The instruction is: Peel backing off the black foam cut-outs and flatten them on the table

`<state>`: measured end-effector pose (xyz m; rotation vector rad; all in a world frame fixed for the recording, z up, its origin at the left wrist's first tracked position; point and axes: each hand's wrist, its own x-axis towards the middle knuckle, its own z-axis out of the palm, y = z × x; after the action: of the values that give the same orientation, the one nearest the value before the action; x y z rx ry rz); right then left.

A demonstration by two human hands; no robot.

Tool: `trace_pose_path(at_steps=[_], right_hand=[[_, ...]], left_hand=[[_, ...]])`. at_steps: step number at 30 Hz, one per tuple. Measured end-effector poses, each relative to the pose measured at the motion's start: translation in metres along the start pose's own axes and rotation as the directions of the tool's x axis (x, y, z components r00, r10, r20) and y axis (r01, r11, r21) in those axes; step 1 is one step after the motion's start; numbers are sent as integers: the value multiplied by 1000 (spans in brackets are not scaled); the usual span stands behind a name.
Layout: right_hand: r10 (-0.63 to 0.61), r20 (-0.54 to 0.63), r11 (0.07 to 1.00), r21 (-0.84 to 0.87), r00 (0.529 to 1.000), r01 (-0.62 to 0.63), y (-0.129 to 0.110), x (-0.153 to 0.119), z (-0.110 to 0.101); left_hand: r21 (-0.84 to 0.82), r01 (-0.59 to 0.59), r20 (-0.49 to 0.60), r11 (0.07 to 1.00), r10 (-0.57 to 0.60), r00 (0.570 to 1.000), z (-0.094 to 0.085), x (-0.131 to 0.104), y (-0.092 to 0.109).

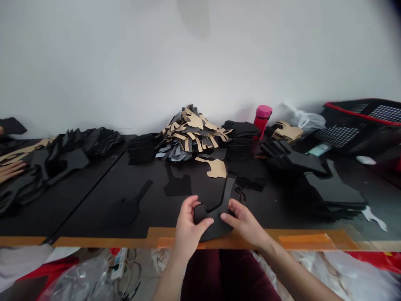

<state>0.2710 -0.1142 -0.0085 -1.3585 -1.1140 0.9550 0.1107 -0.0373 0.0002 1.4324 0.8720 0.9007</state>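
Between my two hands, over the front edge of the black table, is a flat black cut-out piece with a curved notch and a narrow upright arm. My left hand grips its left side, thumb on top and fingers behind. On its right side my right hand pinches it in the same way. Beyond the piece lie a tan cut-out and a loose black cut-out. Another black cut-out rests to the left.
A heap of tan and black pieces stands against the wall. Black stacks lie at right, near a pink bottle and a black basket. Another person's hand is at far left beside a pile of black pieces.
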Motion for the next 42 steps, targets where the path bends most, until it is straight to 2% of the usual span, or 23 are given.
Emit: trace_pose_path(at_steps=[2, 4, 9, 13, 18, 23, 25, 28, 30, 31, 34, 36, 38, 40, 42], right_hand=[[7, 11, 1000, 26, 1000, -7, -1, -5, 3], [-4, -14, 1000, -19, 1000, 3, -1, -9, 4], [-13, -59, 995, -102, 998, 7, 0, -15, 2], [-9, -54, 993, -117, 998, 3, -6, -18, 1], [12, -38, 999, -43, 999, -13, -11, -21, 0], [20, -46, 999, -24, 999, -21, -12, -26, 1], [39, -42, 999, 4, 998, -39, -13, -28, 1], [57, -35, 998, 26, 998, -56, -14, -31, 1], [36, -45, 999, -22, 998, -37, -15, -32, 2], [21, -56, 998, -58, 998, -24, -15, -33, 3], [-16, -96, 989, -146, 995, 2, -15, -34, 6], [-15, -116, 988, -153, 993, -3, -15, -34, 7], [-2, -141, 992, -128, 990, -16, -15, -34, 7], [13, -184, 995, -92, 983, -31, -14, -33, 6], [12, -232, 997, -76, 973, -30, -12, -33, 6]], left_hand=[[-100, 125, 1, 987, -126, 992, 4, -6, 2], [-152, 182, -40, 971, -190, 981, 8, -10, 2], [-203, 161, -129, 966, -189, 974, 14, -17, -1], [-260, 156, -137, 953, -196, 971, 15, -22, -1], [-323, 138, -109, 936, -182, 977, 16, -26, -2], [-194, 70, -213, 979, -111, 971, 15, -32, 0], [-173, 81, -235, 982, -121, 965, 14, -34, 2], [-272, 157, -113, 949, -193, 975, 13, -36, 4], [-263, 168, -57, 950, -189, 980, 14, -37, 3], [-217, 145, -78, 965, -165, 983, 15, -37, 2], [-17, 49, -250, 999, -52, 967, 17, -37, 0], [-35, 62, -297, 997, -70, 952, 17, -39, 1], [-203, 120, -201, 972, -161, 966, 17, -41, 3], [-343, 197, 25, 919, -201, 979, 17, -45, 6], [-351, 248, 187, 903, -191, 963, 16, -48, 7]])
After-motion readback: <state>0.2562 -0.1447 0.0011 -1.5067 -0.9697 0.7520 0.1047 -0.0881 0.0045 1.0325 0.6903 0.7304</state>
